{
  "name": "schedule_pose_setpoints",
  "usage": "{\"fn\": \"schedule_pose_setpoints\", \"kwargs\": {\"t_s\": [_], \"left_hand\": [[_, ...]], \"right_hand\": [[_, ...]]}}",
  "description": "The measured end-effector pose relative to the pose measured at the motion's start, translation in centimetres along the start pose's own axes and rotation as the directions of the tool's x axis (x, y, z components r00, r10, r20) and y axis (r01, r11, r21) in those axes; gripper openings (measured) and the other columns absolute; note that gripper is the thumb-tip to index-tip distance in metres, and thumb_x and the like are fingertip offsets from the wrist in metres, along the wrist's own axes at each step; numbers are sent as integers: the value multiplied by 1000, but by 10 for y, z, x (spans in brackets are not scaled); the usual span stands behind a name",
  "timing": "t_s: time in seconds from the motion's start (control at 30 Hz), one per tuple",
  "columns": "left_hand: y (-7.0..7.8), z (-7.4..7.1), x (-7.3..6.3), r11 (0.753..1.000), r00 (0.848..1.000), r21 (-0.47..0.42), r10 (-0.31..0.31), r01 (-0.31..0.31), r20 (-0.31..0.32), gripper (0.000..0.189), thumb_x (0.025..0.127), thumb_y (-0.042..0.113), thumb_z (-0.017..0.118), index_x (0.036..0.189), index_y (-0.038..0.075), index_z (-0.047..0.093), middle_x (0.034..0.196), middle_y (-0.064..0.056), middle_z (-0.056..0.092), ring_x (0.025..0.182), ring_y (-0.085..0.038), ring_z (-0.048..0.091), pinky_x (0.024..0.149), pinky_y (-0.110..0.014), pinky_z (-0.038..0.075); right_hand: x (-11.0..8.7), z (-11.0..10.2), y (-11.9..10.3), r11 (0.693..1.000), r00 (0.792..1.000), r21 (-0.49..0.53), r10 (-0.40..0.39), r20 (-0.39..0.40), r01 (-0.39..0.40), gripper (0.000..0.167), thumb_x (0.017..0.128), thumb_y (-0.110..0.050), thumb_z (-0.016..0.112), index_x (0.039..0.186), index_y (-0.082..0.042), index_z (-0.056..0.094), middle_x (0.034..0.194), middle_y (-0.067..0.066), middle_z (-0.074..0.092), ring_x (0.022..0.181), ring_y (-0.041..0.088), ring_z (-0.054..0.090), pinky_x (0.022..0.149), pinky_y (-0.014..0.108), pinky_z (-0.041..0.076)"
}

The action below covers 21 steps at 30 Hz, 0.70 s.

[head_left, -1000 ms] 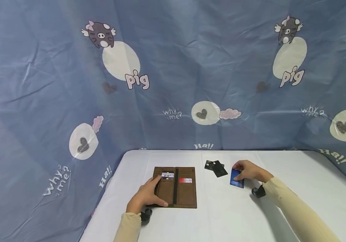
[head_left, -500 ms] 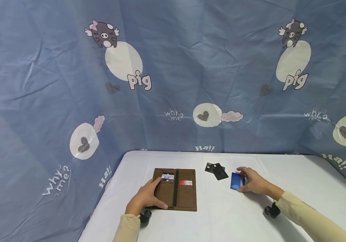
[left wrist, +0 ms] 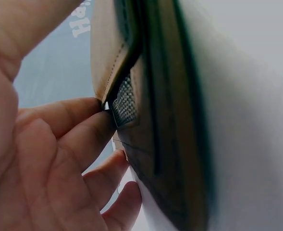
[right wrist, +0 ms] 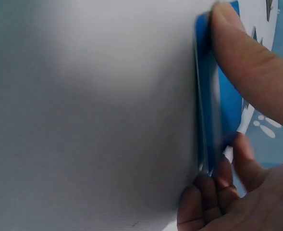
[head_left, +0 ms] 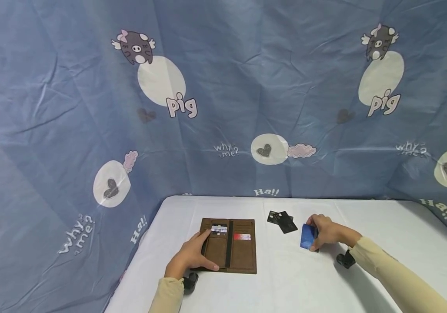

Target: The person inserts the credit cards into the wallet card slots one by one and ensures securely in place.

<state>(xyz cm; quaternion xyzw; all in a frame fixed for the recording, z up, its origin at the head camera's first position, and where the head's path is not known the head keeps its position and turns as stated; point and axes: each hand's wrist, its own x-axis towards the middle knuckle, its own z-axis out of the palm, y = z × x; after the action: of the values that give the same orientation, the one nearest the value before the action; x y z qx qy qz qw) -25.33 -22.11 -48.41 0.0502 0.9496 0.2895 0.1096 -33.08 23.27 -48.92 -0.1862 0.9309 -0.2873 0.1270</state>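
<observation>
A brown long wallet lies spread on the white table, with a dark strap down its middle and cards in its slots. My left hand holds its left side, thumb at the near edge. In the left wrist view the fingertips meet the edge of the wallet. Off to the right, my right hand pinches blue cards between thumb and fingers. The right wrist view shows layered edges of the blue cards, close over the tabletop, the thumb at one end and fingers at the other.
Two overlapping black cards lie between the wallet and my right hand, farther back. White card tops and a red-and-white card show in the wallet slots. A blue printed curtain hangs behind the table.
My right hand moved right and nearer, baring a dark strip beside the blue card, then came slightly back over the cards. The left hand keeps its place on the wallet.
</observation>
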Motion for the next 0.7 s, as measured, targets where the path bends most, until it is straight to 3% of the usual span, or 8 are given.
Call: {"fn": "schedule_pose_setpoints", "kwargs": {"t_s": [0.17, 0.27, 0.47, 0.6, 0.7], "left_hand": [[1, 0, 0, 1000, 1000, -7, -4, 4, 2, 119, 56, 41, 97, 154, 15, 35, 156, -28, 31, 137, -58, 34, 101, -72, 37], [0, 0, 1, 1000, 1000, -4, -1, 1, 2, 119, 56, 41, 97, 154, 14, 35, 156, -28, 32, 136, -58, 34, 101, -72, 37], [2, 0, 1, 1000, 1000, 1, -7, 7, 5, 119, 56, 41, 97, 154, 14, 35, 156, -28, 32, 137, -58, 34, 101, -73, 37], [2, -1, 1, 1000, 1000, 2, -10, 10, 11, 119, 56, 41, 97, 154, 14, 35, 156, -28, 31, 137, -58, 33, 102, -72, 37], [1, -1, 1, 1000, 1000, 10, -10, 10, 13, 119, 56, 41, 96, 154, 14, 35, 156, -28, 31, 137, -58, 33, 102, -72, 36]], "right_hand": [[2, -1, 4, 985, 998, 166, -52, 36, 46, 73, 61, -8, 93, 116, -1, 45, 109, 15, 56, 97, 24, 52, 89, 37, 43], [1, -1, 5, 976, 998, 208, -60, 13, 56, 68, 63, -5, 90, 117, -1, 49, 103, 15, 60, 91, 22, 55, 81, 32, 45], [-4, -5, 5, 976, 997, 214, -18, -78, 34, 63, 66, -1, 87, 121, 3, 55, 94, 14, 61, 82, 21, 53, 71, 28, 43], [-7, -5, 6, 982, 993, 189, 29, -119, -6, 64, 70, -6, 87, 125, 6, 55, 96, 14, 62, 84, 20, 55, 73, 31, 46], [-7, -5, 6, 989, 984, 150, 22, -175, 5, 59, 74, -7, 84, 126, 4, 57, 105, 20, 64, 92, 25, 59, 79, 36, 49]]}}
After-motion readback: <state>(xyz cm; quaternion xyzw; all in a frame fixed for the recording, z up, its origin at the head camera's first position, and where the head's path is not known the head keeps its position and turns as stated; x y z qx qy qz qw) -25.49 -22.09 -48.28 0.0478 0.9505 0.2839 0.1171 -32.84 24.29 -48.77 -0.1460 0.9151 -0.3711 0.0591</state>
